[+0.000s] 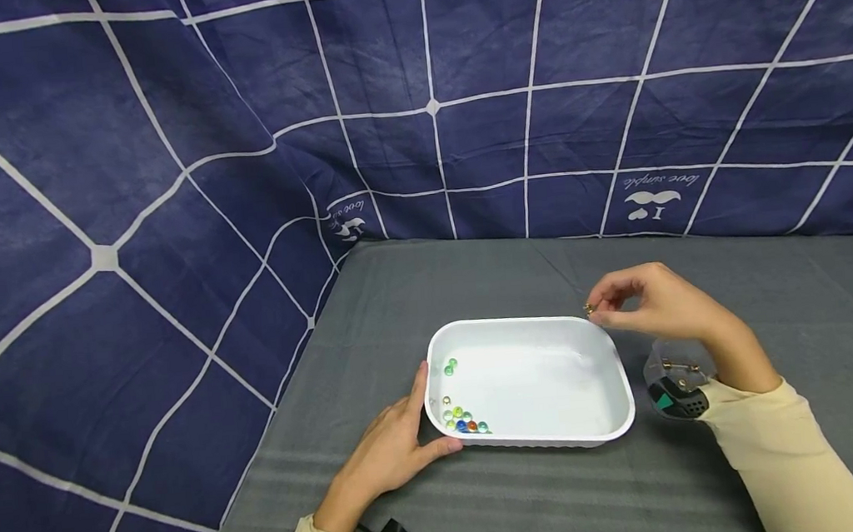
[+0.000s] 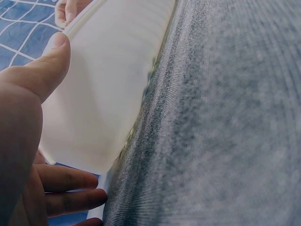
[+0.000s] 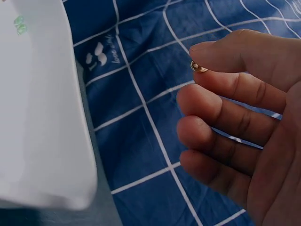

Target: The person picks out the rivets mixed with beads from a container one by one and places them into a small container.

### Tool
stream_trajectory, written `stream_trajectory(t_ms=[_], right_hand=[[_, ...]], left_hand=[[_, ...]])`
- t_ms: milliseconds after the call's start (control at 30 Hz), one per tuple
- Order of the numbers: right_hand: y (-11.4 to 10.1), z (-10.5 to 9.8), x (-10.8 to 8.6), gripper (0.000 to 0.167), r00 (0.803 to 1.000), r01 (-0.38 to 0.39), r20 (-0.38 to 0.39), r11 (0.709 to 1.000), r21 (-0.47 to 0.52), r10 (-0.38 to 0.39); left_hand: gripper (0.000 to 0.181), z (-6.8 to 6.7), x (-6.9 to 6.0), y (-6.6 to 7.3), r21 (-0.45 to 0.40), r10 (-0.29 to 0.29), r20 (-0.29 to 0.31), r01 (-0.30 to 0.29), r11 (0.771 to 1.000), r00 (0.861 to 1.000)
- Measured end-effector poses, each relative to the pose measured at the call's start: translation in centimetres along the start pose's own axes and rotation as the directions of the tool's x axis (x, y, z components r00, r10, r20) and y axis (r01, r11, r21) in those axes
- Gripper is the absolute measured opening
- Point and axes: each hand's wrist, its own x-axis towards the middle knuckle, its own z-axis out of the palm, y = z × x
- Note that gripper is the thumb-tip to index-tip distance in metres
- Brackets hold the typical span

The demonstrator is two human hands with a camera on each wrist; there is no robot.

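Note:
A white rectangular tray (image 1: 533, 374) lies on the grey cloth, with glass marbles (image 1: 459, 414) gathered mostly in its near left corner. My left hand (image 1: 392, 448) rests against that corner, thumb along the near side and fingers extended along the left side. In the left wrist view, the thumb lies against the tray wall (image 2: 103, 84). Just off the tray's far right corner, my right hand (image 1: 659, 306) pinches a small gold-coloured metal piece (image 3: 197, 67) between thumb and index finger. Its exact kind cannot be made out, as the fingertips cover part of it.
A clear plastic container (image 1: 678, 363) with several gold-coloured metal pieces stands right of the tray, partly hidden by the right wrist. A blue cloth (image 1: 492, 144) with white grid lines hangs behind and at the left. Grey cloth (image 1: 535, 500) covers the surface.

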Motion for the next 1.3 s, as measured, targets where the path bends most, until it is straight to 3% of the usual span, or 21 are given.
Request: stream_trajectory(t_ms=[333, 1067, 1300], right_hand=[[0.6, -1.6, -0.9, 0.016, 0.999, -0.013, -0.043, 0.999, -0.045, 0.011], [1.4, -5.1, -3.8, 0.019, 0.99, -0.087, -0.115, 0.996, -0.006, 0.086], [1.8, -6.2, -5.1, 0.024, 0.978, -0.105, -0.174, 0.993, 0.045, 0.112]], left_hand=[[0.11, -0.2, -0.1, 0.1, 0.0, 0.013, -0.001, -0.013, 1.0, 1.0], [0.11, -0.2, 0.0, 0.2, 0.019, -0.01, 0.02, 0.009, 1.0, 1.0], [0.111, -0.2, 0.0, 0.2, 0.017, -0.004, 0.014, 0.004, 1.0, 1.0]])
